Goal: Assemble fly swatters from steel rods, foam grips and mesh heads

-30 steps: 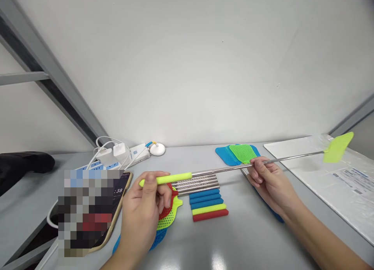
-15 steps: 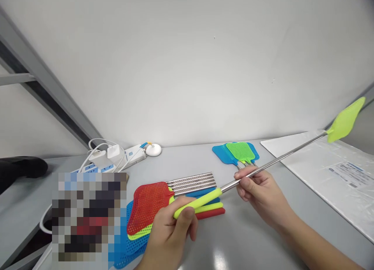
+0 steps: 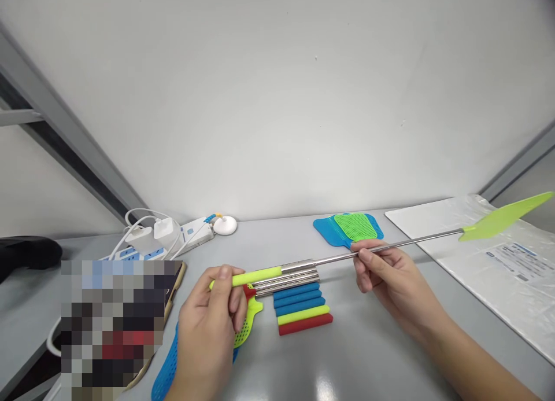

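A yellow-green fly swatter with a thin metal rod reaches across the table, its head at the far right. My left hand is closed around its yellow-green handle. My right hand pinches the rod about midway, thumb on the near side. Below the swatter lie several metal rods side by side, and under them blue handle grips, a yellow-green grip and a red grip. Perforated swatter heads, blue and yellow-green, are partly hidden behind my left hand.
Blue and green swatter heads lie near the back wall. On the right rests a white plastic-wrapped package with a label. A power strip with chargers and cables, a white round device and a blurred-out item occupy the left.
My left hand has moved left and up with the handle, widening the gap between my hands. The swatter now lies flatter, its head lower, and the grips below are more exposed.
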Demonstrator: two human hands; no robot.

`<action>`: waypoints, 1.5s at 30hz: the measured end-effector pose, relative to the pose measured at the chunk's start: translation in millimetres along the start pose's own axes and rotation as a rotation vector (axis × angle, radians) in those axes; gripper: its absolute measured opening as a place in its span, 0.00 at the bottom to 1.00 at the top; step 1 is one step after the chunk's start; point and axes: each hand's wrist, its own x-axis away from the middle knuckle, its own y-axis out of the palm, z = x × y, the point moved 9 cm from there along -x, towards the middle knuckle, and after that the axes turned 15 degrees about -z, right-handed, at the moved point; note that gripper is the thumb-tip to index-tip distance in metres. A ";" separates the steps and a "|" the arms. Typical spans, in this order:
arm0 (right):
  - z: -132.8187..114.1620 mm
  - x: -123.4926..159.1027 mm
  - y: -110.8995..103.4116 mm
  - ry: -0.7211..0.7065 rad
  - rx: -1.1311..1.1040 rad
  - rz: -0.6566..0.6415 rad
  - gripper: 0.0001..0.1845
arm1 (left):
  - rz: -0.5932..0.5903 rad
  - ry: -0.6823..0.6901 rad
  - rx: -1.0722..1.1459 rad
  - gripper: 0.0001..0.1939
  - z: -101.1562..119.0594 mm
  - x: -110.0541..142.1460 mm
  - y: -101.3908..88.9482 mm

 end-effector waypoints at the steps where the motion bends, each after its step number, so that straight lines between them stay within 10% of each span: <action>1: -0.3 -0.5 -1.4 0.002 -0.004 0.012 0.10 | 0.030 0.011 0.028 0.14 3.5 -0.8 -1.9; 17: 1.6 -4.4 3.2 0.017 -0.051 -0.005 0.09 | 0.134 0.104 0.188 0.09 21.2 -18.1 -23.4; 26: -1.5 -5.7 -15.7 -0.004 0.029 -0.037 0.07 | 0.006 0.206 -0.748 0.17 59.1 -23.9 -28.1; 33: 4.5 -11.2 -17.4 -0.027 0.043 -0.079 0.09 | 0.180 0.366 -0.789 0.15 77.4 10.4 -11.5; 45: 21.1 4.6 41.4 -0.038 0.101 -0.331 0.05 | -0.225 0.338 -0.732 0.15 40.1 27.5 40.2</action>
